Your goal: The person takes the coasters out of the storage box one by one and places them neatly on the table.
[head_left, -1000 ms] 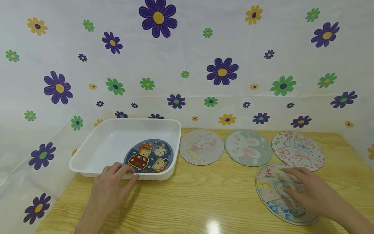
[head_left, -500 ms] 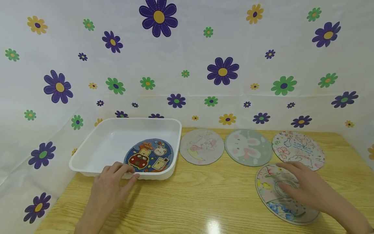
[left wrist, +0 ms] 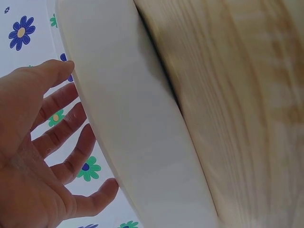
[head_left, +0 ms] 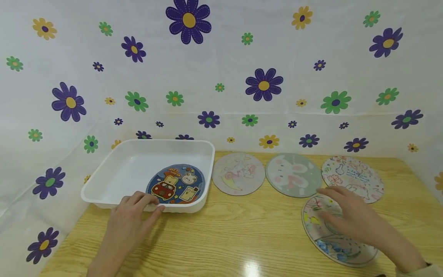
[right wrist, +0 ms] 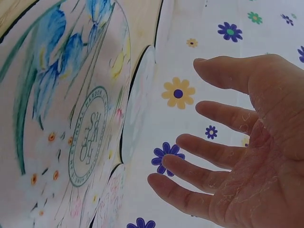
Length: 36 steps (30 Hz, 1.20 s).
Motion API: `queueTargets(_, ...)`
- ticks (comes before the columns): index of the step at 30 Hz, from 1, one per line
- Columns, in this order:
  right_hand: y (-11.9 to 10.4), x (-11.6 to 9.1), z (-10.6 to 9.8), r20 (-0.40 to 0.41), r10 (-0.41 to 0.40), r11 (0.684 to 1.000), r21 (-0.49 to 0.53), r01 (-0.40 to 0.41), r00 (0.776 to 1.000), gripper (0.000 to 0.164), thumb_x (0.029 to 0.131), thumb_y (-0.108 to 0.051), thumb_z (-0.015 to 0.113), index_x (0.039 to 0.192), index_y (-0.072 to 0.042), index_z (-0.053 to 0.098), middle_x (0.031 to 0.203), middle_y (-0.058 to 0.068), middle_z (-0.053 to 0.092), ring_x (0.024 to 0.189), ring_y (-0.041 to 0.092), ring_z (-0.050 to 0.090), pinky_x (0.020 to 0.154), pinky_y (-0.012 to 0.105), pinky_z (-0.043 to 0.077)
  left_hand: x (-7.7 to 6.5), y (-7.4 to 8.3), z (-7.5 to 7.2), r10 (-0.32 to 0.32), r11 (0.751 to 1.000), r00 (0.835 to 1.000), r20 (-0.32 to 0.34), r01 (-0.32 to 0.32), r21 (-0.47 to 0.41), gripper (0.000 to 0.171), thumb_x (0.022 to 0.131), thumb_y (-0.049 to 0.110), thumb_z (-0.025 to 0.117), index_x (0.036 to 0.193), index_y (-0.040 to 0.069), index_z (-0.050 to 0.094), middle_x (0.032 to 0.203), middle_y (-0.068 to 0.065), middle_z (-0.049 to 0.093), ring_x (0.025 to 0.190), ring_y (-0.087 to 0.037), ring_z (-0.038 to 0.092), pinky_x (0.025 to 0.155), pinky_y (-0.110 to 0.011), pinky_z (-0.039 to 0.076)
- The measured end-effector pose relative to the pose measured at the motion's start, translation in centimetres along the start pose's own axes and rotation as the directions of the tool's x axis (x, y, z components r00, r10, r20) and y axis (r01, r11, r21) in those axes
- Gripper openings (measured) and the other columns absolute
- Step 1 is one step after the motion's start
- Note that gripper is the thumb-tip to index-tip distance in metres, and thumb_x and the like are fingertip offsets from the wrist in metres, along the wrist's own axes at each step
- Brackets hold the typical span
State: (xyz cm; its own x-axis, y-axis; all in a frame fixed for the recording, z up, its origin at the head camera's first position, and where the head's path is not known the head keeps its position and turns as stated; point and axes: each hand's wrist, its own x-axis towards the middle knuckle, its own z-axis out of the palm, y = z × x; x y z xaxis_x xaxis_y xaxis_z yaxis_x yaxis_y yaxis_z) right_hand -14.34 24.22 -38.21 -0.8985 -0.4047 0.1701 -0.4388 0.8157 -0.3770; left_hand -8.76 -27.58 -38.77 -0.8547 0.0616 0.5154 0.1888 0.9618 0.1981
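My left hand (head_left: 129,215) rests at the front rim of a white plastic tray (head_left: 100,201), fingertips and thumb at the edge. In the left wrist view the slightly bent fingers of this left hand (left wrist: 40,142) line up along the rim. Inside the tray, at its right, lies a round blue mat (head_left: 180,188) with cartoon bears and a red car. My right hand (head_left: 356,217) hovers over a round floral mat (head_left: 332,248) at the front right and covers part of it. In the right wrist view the right hand (right wrist: 247,137) has spread fingers holding nothing.
Behind the floral mat lie a pale mat with a moon (head_left: 238,174), a grey-green bunny mat (head_left: 294,175) and a white mat with pink drawings (head_left: 360,177). All rest on a wooden table (head_left: 221,238). A flower-print cloth (head_left: 221,57) hangs behind.
My right hand has moved left and slightly up across the floral mat. The left hand stays at the tray rim, and the mats have kept their places.
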Motion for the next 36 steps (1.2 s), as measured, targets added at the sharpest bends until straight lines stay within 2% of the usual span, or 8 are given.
queueTargets(8,-0.3,0.3,0.3,-0.030,-0.051,0.998,0.022,0.052,0.998,0.052,0.089,-0.025,0.080,0.133,-0.005,0.063,0.132,0.022,0.063,0.113,0.045,0.065,0.083,0.058,0.058,-0.1,-0.1,0.0,-0.003,1.000,1.000,0.003,0.003,0.004,0.016,0.084,0.026,0.084,0.093,0.022,0.071,0.097,0.000,0.069,0.095,-0.037,0.065,0.069,-0.057,0.050)
queueTargets(20,-1.1,1.0,0.4,0.008,-0.036,0.999,0.007,0.036,0.999,0.052,0.093,-0.030,0.076,0.137,-0.007,0.061,0.137,0.022,0.059,0.122,0.046,0.060,0.092,0.064,0.054,0.0,0.0,-0.1,0.001,1.000,1.000,0.004,-0.001,0.005,0.016,0.085,0.026,0.084,0.093,0.022,0.071,0.096,0.000,0.070,0.094,-0.036,0.065,0.068,-0.058,0.050)
queueTargets(36,-1.8,1.8,1.0,0.017,-0.060,0.998,-0.001,0.060,0.998,0.050,0.092,-0.027,0.077,0.135,-0.007,0.062,0.135,0.022,0.061,0.119,0.046,0.062,0.090,0.064,0.054,0.1,0.1,-0.2,0.001,1.000,1.000,0.009,-0.001,0.005,0.015,0.085,0.026,0.084,0.091,0.024,0.070,0.095,0.001,0.069,0.094,-0.036,0.066,0.072,-0.061,0.052)
